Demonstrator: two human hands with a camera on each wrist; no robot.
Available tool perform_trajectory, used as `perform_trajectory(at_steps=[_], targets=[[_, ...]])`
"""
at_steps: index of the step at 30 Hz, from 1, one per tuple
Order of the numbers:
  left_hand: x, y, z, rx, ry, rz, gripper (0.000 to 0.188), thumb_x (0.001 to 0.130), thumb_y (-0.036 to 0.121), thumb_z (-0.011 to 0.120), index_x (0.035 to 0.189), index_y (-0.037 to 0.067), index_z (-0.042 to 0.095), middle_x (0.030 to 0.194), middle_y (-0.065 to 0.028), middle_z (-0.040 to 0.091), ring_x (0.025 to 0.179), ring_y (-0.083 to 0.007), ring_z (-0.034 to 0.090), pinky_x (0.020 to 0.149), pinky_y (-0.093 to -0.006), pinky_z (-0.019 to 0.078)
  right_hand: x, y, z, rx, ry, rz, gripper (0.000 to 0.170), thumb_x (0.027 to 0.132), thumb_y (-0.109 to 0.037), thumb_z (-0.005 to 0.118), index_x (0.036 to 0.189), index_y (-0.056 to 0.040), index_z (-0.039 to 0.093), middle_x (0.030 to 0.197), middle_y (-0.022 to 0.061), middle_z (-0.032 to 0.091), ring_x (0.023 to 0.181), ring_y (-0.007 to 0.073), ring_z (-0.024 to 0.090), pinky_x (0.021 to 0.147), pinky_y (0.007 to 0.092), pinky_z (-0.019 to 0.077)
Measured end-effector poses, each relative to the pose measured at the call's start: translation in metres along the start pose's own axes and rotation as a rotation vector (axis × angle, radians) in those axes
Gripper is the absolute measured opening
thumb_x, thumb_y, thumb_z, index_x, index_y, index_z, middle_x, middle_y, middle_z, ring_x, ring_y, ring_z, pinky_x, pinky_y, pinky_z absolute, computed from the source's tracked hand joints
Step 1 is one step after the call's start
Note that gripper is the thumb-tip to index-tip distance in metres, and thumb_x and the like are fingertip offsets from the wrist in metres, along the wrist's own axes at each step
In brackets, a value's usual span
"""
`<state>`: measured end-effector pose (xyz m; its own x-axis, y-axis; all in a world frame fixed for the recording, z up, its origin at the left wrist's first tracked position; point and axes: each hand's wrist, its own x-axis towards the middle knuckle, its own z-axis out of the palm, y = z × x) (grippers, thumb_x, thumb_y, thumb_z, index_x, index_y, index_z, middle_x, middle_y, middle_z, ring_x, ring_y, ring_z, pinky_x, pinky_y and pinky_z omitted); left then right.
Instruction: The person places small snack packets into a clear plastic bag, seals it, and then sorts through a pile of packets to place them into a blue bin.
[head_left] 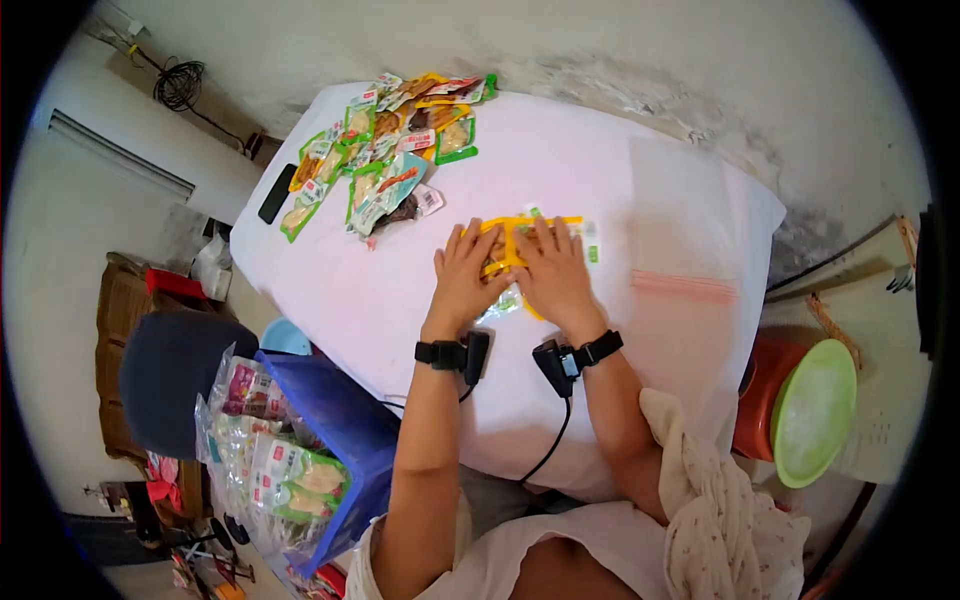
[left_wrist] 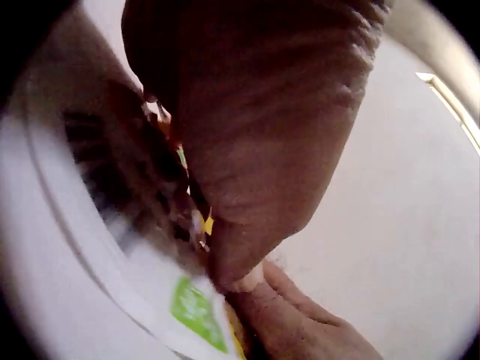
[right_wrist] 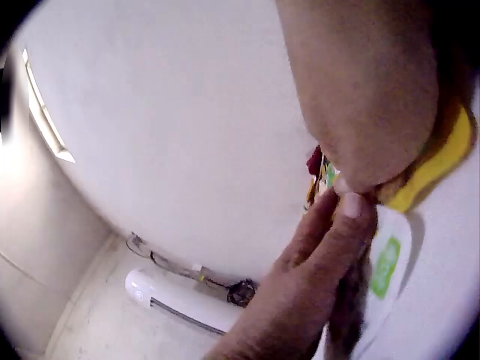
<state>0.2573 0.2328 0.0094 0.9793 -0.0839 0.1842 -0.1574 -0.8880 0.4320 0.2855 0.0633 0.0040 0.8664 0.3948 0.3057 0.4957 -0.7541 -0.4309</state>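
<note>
On the white-covered table lie a few flat food packets under both hands. One is a yellow-edged packet with brownish food showing through; a clear packet with green print pokes out below it. My left hand lies over the left side, fingers stretched forward. Over the right side rests my right hand, its fingers also extended, thumbs close together in the middle. In the left wrist view a white packet end with a green label stands beside the thumbs. The right wrist view shows the yellow edge beneath the right hand.
A heap of similar packets covers the table's far left, near a black phone. A clear plastic bag lies flat at right. Left of me stands a blue crate beside bagged packets; a green basin is at right.
</note>
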Motion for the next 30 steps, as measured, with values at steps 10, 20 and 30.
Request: perform_trajectory(at_steps=[10,20,30], targets=[[-0.062,0.016,0.005,-0.419,0.43,-0.17,0.06,0.081,0.018,0.064,0.135,0.006,0.041,0.147,-0.0234,0.021,0.136,-0.0399,0.02,0.11,-0.0416,0.0206,-0.024,-0.04,-0.038,0.213,0.075,-0.266,0.055,0.076,-0.028,0.064,0.126,-0.0112,0.05,0.134,0.0191,0.041,0.126,0.0414,0.032,0.102,0.0526,0.0278],[-0.095,0.096,0.026,-0.316,0.629,-0.216,0.035,0.083,0.01,0.059,0.117,0.004,0.057,0.14,-0.0245,0.033,0.13,-0.0369,0.032,0.107,-0.0401,0.028,-0.162,-0.237,-0.128,1.479,-0.765,-1.31,0.031,0.077,-0.016,0.062,0.106,-0.0031,0.058,0.099,0.0177,0.06,0.091,0.0345,0.057,0.076,0.0409,0.044],[-0.242,0.139,0.041,-0.866,0.323,-0.288,0.037,0.082,-0.009,0.046,0.116,0.003,0.058,0.139,-0.0141,0.035,0.121,-0.0269,0.046,0.098,-0.035,0.0402,-0.185,-0.108,-0.151,1.223,-0.988,-0.905,0.012,0.079,-0.009,0.059,0.087,-0.0012,0.063,0.082,0.0107,0.064,0.078,0.0309,0.059,0.074,0.0352,0.0451]])
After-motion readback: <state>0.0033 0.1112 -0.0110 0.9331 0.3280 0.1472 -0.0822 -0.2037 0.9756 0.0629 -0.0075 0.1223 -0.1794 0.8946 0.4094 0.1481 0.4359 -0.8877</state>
